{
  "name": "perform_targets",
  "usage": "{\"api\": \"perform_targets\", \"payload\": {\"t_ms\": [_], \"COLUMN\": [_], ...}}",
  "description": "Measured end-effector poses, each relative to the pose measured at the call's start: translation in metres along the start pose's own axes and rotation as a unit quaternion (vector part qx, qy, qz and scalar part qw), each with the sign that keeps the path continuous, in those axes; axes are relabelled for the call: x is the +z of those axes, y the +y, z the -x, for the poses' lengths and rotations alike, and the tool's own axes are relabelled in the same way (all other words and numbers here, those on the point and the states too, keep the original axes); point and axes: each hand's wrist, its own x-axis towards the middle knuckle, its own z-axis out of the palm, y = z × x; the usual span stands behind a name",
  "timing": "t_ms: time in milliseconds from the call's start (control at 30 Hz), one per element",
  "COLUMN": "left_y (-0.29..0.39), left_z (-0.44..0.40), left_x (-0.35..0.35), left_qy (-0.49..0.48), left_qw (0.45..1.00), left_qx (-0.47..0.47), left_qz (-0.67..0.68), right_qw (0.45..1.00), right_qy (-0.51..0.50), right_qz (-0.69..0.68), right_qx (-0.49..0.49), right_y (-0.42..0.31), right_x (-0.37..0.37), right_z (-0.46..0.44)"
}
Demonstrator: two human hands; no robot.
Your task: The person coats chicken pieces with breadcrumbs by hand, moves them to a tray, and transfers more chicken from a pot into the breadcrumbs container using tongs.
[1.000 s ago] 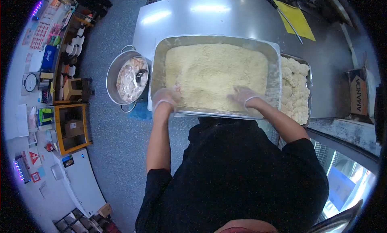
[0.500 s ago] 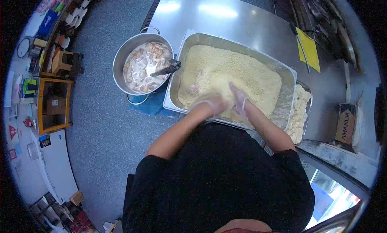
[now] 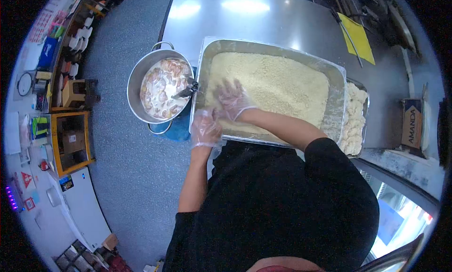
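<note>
Right hand (image 3: 234, 100) over powder (image 3: 282, 86) — box (image 3: 412, 124) (far right) reads "AMANDA".

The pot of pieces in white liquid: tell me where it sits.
In the head view, the pot is left of centre, beside the left end of the large metal tray, up and left of the gloved left hand.

Right hand (image 3: 234, 100) spread over powdery tray (image 3: 336, 98); left hand (image 3: 207, 128), apparently curled, at its corner

Glossy smooth metal table (image 3: 282, 27), satin metal tray (image 3: 336, 79), matt grainy powder (image 3: 278, 79), sheer crinkled plastic gloves (image 3: 207, 132), matt cloth shirt (image 3: 287, 201)
</note>
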Motion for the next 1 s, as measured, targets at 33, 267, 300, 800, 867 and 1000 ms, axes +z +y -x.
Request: {"api": "perform_targets", "payload": {"t_ms": [33,267,300,800,867,1000], "left_y": [0.000,0.023,0.033,0.117,0.126,0.154], "left_z": [0.003,-0.032,-0.040,-0.074,-0.080,-0.068], "left_x": [0.001,-0.003,0.003,0.131,0.141,0.153], "left_qy": [-0.006,-0.144,-0.148,-0.252,-0.222,-0.252], "left_qw": [1.000,0.985,0.979,0.872,0.880,0.858], "left_qx": [0.001,0.095,0.136,0.372,0.385,0.420], "left_qz": [-0.002,-0.018,-0.023,-0.196,-0.166,-0.156], "right_qw": [0.999,0.990,0.990,0.877,0.770,0.778], "right_qy": [-0.035,-0.135,-0.135,0.337,0.309,0.385], "right_qz": [-0.004,-0.024,-0.029,-0.219,-0.397,-0.374], "right_qx": [-0.011,0.015,0.022,0.265,0.392,0.326], "right_y": [0.004,0.057,0.070,0.155,0.161,0.161], "right_x": [-0.007,-0.012,-0.012,-0.007,-0.052,-0.058], "right_z": [0.011,0.076,0.086,0.236,0.215,0.209]}}
